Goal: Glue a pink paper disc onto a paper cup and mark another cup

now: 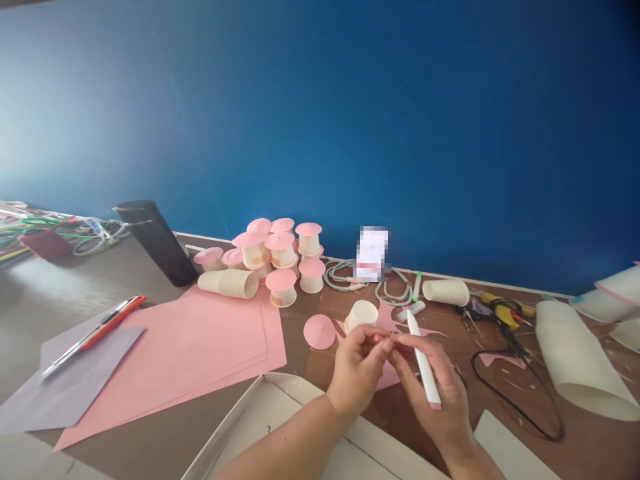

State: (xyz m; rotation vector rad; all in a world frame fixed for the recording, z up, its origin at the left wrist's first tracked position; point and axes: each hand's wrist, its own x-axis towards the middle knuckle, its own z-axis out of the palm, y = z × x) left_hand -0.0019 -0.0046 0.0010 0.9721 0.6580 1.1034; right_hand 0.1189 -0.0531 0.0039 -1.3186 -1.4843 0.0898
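Note:
My left hand and my right hand meet at the fingertips, low and right of centre. Both are closed; something small and pinkish shows between the fingertips, too small to name. A white marker with a pink end lies in my right hand, between thumb and fingers. Just behind my left hand stands a paper cup, partly hidden by the fingers. To its left a pink paper disc rests on the brown table. Pink paper scraps lie under and behind my hands.
Behind left, several cups topped with pink discs stand stacked near stacked cups. Pink sheets, a red cutter and a black bottle lie left. Cables and a large paper roll are right; a white tray is in front.

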